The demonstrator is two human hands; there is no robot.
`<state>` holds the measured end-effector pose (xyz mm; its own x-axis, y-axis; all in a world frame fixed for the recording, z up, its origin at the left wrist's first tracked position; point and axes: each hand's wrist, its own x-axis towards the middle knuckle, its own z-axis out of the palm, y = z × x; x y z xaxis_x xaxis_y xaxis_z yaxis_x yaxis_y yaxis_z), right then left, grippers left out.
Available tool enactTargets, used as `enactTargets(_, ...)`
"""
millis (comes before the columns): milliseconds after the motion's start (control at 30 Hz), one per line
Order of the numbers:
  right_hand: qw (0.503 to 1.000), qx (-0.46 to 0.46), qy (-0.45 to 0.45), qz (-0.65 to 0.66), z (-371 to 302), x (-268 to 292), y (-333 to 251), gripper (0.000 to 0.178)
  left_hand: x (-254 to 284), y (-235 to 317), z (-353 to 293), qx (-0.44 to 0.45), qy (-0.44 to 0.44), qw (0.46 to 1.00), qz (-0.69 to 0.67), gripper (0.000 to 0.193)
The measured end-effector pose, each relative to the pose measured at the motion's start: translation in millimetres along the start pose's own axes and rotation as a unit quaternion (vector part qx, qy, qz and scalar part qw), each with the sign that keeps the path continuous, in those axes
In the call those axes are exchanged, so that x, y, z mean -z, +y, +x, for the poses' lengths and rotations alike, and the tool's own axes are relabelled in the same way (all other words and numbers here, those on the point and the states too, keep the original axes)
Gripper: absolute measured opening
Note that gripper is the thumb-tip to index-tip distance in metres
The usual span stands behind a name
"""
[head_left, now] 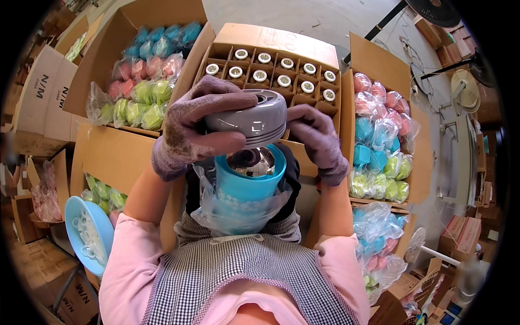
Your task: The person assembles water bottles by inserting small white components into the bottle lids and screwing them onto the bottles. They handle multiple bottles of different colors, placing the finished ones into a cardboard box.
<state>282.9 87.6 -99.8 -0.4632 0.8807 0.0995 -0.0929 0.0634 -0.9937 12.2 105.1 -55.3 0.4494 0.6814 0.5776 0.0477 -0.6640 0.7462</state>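
Note:
In front of my lap, my left hand (203,122) in a worn mauve glove wraps round a glossy grey round collar piece (252,120) with an opening in its top. My right hand (319,135), gloved too, has its fingers curled against the collar's right side. Just below stands a blue flask body (246,187) with a pale dotted band. Its open top shows a shiny silver liner (259,162). Crumpled clear plastic (211,208) surrounds the lower part of the body, between my knees.
Ahead is a divided carton (292,40) holding several white-rimmed silver liners. Cartons of bagged blue, pink and green parts stand at the left (143,81) and right (382,141). A blue basin (89,235) with white rings is at my near left. A fan (436,11) stands far right.

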Motion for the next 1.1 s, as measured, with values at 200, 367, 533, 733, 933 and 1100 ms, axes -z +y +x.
enactTargets(200, 0.918, 0.017, -0.177, -0.355, 34, -28, -47, 0.030, 1, 1, -8, 0.086, 0.154, 0.983, -0.058, 0.048)
enactTargets(367, 0.945, 0.048, -0.284, -0.157, 45, -19, -30, 0.036, -10, 7, -10, 0.131, 0.170, 0.972, -0.094, 0.049)
enactTargets(533, 0.939, -0.031, -0.159, -0.303, 22, -46, -51, 0.036, -12, 7, -7, 0.035, 0.116, 0.989, 0.082, 0.050)
enactTargets(733, 0.994, -0.101, 0.011, -0.046, 11, 16, -15, 0.045, -10, 21, -1, -0.010, -0.002, 0.998, 0.069, 0.048)
enactTargets(933, 0.957, -0.145, 0.009, 0.252, 15, -22, 6, 0.072, -24, 25, -4, -0.001, -0.095, 0.991, 0.092, 0.045)
enactTargets(1100, 0.947, -0.091, -0.029, 0.306, 17, -45, 6, 0.052, -29, 43, -9, -0.014, -0.100, 0.981, 0.163, 0.041)
